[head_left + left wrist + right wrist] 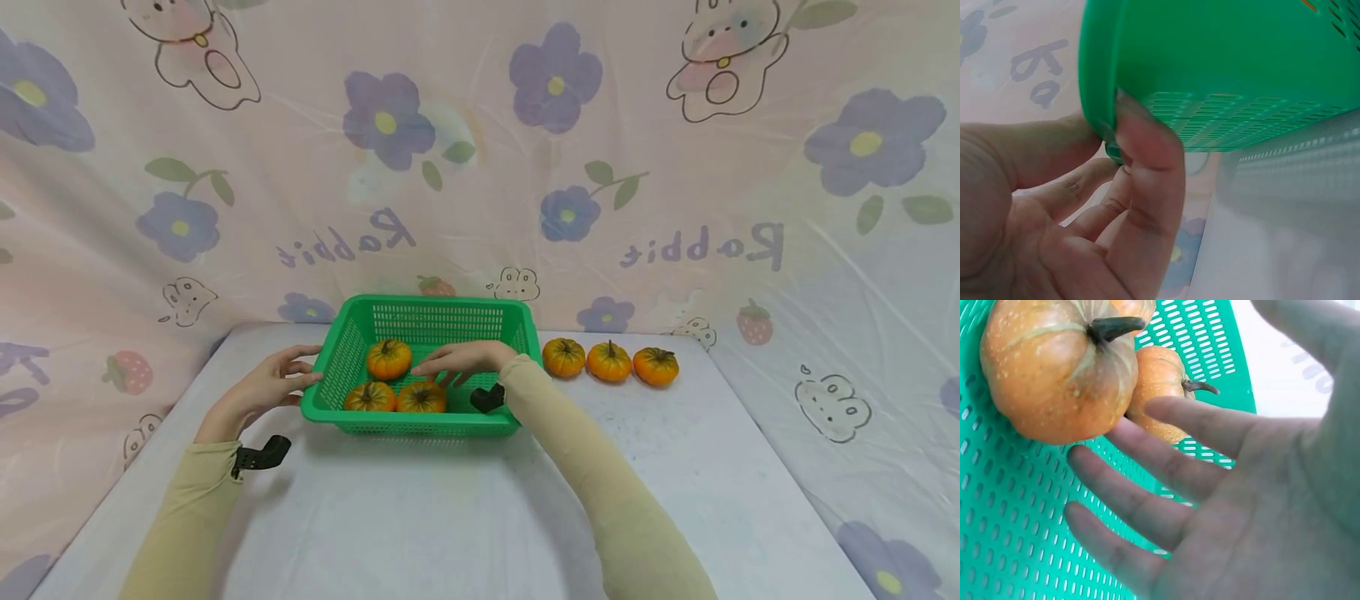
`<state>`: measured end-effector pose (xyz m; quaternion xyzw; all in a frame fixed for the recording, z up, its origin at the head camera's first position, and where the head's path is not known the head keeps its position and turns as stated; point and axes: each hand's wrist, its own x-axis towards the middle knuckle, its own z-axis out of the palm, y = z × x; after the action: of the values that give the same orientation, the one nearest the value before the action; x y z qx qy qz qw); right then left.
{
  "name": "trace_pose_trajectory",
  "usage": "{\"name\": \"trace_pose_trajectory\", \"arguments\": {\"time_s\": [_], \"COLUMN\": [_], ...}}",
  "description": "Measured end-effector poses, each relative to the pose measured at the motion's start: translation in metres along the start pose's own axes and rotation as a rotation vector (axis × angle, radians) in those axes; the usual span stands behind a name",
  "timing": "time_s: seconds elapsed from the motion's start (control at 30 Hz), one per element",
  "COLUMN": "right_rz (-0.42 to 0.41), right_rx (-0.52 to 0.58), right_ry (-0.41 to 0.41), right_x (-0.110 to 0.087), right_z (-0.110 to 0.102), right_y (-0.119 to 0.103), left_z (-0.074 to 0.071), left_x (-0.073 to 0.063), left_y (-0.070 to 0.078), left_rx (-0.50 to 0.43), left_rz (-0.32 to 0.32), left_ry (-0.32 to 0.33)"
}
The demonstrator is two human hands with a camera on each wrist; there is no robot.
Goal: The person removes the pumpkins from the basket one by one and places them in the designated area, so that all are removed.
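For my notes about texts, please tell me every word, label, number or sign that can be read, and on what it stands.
"Rabbit", mirrored, left on the wall cloth.
"Rabbit", mirrored, farther right on the cloth.
Purple letters, left wrist view, on the cloth: perhaps "Ra", too soft to be sure.
Faint marks, right wrist view: too blurred.
None seen on the basket or pumpkins.

Mid-frame, a basket (420, 417) on the table (420, 517) holds three pumpkins (389, 360), two seemingly touching; to its right, three more pumpkins (609, 363).

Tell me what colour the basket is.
The basket is bright green, shown best in the head view.
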<state>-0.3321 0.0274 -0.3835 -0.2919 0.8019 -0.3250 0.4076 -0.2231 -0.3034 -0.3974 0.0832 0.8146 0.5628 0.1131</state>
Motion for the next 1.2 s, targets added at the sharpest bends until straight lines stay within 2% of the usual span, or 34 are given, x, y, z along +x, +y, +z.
{"name": "trace_pose_trajectory", "arguments": {"time_s": [0.13, 0.37, 0.73, 1.0, 1.2], "right_rz": [0.012, -0.049, -0.077, -0.058, -0.058], "right_rx": [-0.007, -0.083, -0.006, -0.079, -0.052], "right_ry": [-0.002, -0.053, -0.042, -0.018, -0.047], "right_x": [-0.0013, 0.0019, 0.0025, -0.0016, -0.0029], "right_z": [0.0003, -0.0031, -0.0043, -0.005, -0.0025], "right_y": [-0.001, -0.0009, 0.0033, -0.0001, 0.0019], "left_z": [0.0002, 0.0002, -0.0001, -0.0008, -0.0001], "left_x": [-0.0001, -0.0009, -0.0008, 0.0006, -0.0001], "left_y": [0.0013, 0.0017, 0.0008, 0.0026, 0.0006], "left_rx": [-0.004, -0.006, -0.027, -0.017, -0.002], "left_rz": [-0.002, -0.006, 0.004, 0.006, -0.002], "left_ry": [-0.005, 0.001, -0.009, 0.001, -0.002]}}
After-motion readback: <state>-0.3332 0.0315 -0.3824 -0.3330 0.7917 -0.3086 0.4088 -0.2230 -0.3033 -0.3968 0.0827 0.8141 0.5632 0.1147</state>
